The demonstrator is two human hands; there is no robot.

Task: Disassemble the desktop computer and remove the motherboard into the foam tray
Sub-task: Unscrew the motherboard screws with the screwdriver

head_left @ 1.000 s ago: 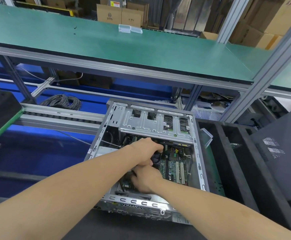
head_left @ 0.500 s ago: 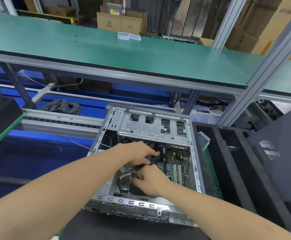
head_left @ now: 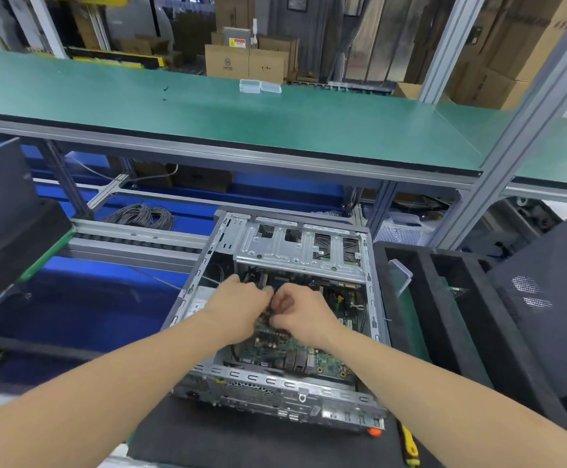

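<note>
Green worktop (head_left: 275,130) spans the upper frame; at lower centre the computer case (head_left: 275,390), beside the foam tray (head_left: 410,248), holds the motherboard (head_left: 275,349). Left hand (head_left: 241,309) and right hand (head_left: 304,312) curl fingertip to fingertip over it (pinched thing hidden): pull straight up, bracing the board, which lies flat, long axis up-frame, ports toward the bottom.

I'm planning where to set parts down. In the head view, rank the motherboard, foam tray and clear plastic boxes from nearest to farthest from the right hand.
1. motherboard, directly under the right hand.
2. foam tray, off to the right.
3. clear plastic boxes, far back on the green bench.
</note>
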